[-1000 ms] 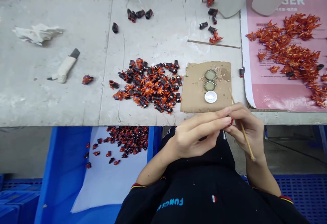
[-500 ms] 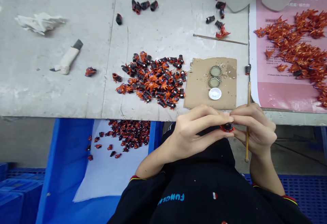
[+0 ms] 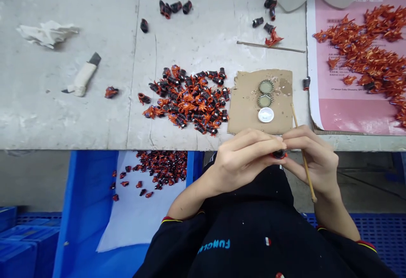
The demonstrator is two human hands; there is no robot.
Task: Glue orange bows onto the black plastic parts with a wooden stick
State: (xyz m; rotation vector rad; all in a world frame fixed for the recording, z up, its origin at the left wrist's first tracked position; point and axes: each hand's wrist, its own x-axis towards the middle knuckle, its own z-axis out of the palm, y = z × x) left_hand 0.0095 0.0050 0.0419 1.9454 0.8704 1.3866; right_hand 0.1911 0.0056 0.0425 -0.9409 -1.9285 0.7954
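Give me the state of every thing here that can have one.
left hand, closed, pinching the orange-black piece at the fingertips.
right hand, closed on the thin stick, fingertips also on the piece.
thin stick, tilted, far end over the cardboard.
two metal bottle caps, lying flat on the cardboard.
blue bin, open, holding loose pieces on a white sheet.

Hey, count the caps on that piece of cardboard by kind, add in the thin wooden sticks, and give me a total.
Metal bottle caps: 2
White cap: 1
Wooden sticks: 2
Total: 5
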